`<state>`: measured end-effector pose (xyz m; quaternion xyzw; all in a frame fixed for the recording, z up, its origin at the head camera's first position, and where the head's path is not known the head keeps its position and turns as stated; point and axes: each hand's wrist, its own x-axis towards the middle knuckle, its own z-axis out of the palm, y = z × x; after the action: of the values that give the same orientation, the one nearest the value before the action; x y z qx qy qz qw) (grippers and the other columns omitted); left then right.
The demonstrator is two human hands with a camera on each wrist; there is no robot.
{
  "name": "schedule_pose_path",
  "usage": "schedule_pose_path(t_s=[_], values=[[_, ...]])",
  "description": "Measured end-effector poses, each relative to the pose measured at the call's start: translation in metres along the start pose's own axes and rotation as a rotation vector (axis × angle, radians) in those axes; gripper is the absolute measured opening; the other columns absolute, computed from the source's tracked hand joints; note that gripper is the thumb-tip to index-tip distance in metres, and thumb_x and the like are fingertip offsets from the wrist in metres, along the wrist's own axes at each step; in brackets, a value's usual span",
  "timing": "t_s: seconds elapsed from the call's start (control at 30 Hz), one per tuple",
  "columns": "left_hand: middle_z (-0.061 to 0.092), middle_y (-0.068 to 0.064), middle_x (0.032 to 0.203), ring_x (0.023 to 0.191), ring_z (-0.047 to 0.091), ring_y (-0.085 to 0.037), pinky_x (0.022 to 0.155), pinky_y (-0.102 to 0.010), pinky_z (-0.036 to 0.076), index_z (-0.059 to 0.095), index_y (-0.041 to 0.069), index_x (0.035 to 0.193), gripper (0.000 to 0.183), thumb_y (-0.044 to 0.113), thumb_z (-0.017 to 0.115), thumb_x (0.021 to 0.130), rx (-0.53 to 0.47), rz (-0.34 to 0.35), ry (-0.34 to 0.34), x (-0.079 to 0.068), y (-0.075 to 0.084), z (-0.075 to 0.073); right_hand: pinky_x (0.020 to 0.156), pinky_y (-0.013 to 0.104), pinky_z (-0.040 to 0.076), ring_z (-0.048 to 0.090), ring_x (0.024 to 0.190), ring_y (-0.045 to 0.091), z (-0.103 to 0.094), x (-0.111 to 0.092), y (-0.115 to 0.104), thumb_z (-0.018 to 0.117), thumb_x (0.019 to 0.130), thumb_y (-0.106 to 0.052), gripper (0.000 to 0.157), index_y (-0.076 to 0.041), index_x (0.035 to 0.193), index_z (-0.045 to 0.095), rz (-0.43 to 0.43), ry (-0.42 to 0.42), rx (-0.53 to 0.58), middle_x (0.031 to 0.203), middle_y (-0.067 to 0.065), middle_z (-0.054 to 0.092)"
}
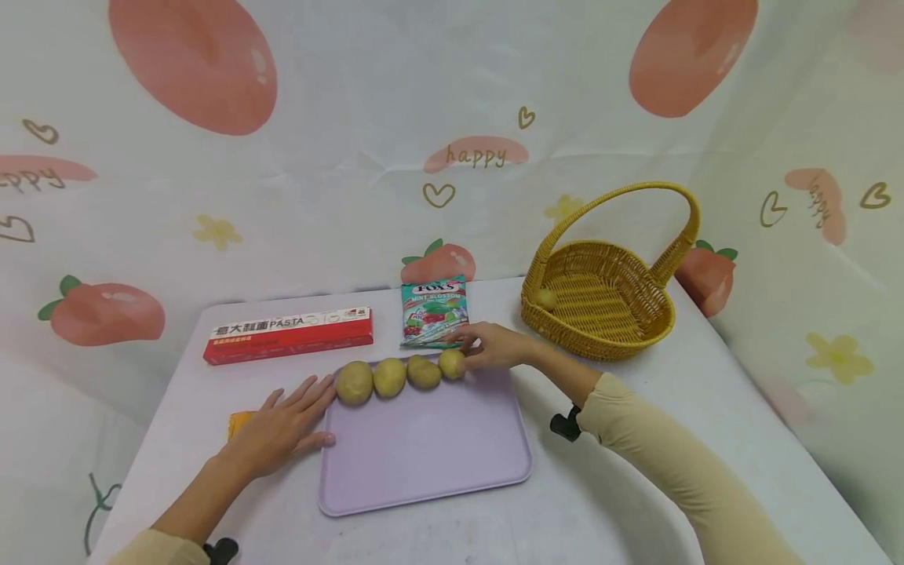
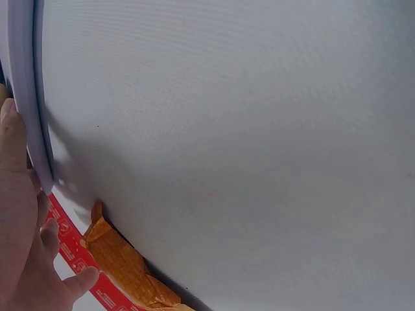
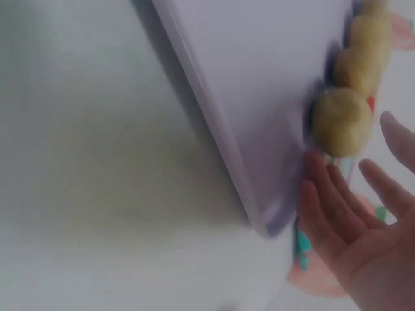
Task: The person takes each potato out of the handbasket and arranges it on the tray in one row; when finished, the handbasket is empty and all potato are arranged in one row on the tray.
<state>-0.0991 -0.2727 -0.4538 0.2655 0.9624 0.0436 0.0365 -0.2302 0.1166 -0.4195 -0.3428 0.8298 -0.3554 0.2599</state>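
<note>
Several potatoes (image 1: 355, 383) line up along the far edge of a pale purple tray (image 1: 427, 447). At the right end of this row is a smaller potato (image 1: 450, 363), with my right hand (image 1: 493, 346) just beside it. The right wrist view shows the fingers (image 3: 329, 210) of that hand spread and slightly curved, close to the end potato (image 3: 342, 123). My left hand (image 1: 282, 428) lies with its fingers extended at the tray's left edge, thumb and fingertips at the rim. Another small potato (image 1: 545, 298) sits inside a wicker basket (image 1: 600, 347).
A red and white pasta box (image 1: 289, 336) lies at the back left. Behind the tray is a green Fox's candy bag (image 1: 434, 312). An orange wrapped packet (image 2: 126, 262) lies partly hidden beside my left hand. The basket's tall handle (image 1: 636, 188) arches up at the back right.
</note>
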Motion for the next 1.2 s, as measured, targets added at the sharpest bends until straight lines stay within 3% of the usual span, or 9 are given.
schedule_pose_path(t_s=[0.27,0.43,0.77,0.93,1.2], values=[[0.034,-0.011,0.160,0.145,0.030,-0.039,0.106,-0.071,0.031,0.038,0.010,0.154,0.082,0.060,0.058,0.092,-0.009,-0.017,-0.028,0.000,0.000,-0.001,0.093,0.039,0.055,0.063,0.114,0.039,-0.038,-0.036,-0.008,0.069,0.093,-0.008,0.055,0.001,0.143,0.048,0.018,-0.049,0.036,0.131,0.029,0.057],[0.036,-0.012,0.159,0.144,0.031,-0.040,0.105,-0.071,0.032,0.040,0.009,0.153,0.081,0.060,0.058,0.092,-0.005,-0.004,-0.013,-0.001,-0.001,0.000,0.094,0.042,0.054,0.064,0.115,0.036,-0.068,-0.060,-0.011,0.070,0.092,-0.011,0.056,0.000,0.143,0.049,0.040,-0.039,0.003,0.130,0.023,0.060],[0.038,-0.013,0.157,0.143,0.034,-0.039,0.105,-0.071,0.033,0.042,0.008,0.151,0.079,0.057,0.061,0.092,-0.018,0.005,0.003,-0.002,0.001,-0.003,0.104,0.049,0.046,0.051,0.130,0.043,-0.126,-0.097,0.015,0.071,0.093,-0.012,0.055,0.002,0.141,0.051,0.162,0.003,0.039,0.139,0.023,0.055],[0.037,-0.012,0.158,0.144,0.032,-0.039,0.105,-0.071,0.031,0.041,0.009,0.152,0.080,0.058,0.060,0.092,-0.032,-0.005,-0.012,-0.002,0.002,-0.003,0.110,0.050,0.039,0.045,0.136,0.036,-0.141,-0.105,0.036,0.071,0.094,-0.018,0.050,0.004,0.136,0.054,0.239,0.021,0.047,0.139,0.020,0.056],[0.038,-0.012,0.157,0.144,0.032,-0.039,0.105,-0.071,0.032,0.041,0.009,0.152,0.080,0.058,0.060,0.091,-0.014,0.003,-0.005,-0.001,0.002,-0.004,0.106,0.059,0.041,0.047,0.133,0.042,-0.142,-0.102,0.060,0.062,0.098,-0.010,0.061,0.005,0.150,0.034,0.283,0.053,0.226,0.150,0.027,0.042]])
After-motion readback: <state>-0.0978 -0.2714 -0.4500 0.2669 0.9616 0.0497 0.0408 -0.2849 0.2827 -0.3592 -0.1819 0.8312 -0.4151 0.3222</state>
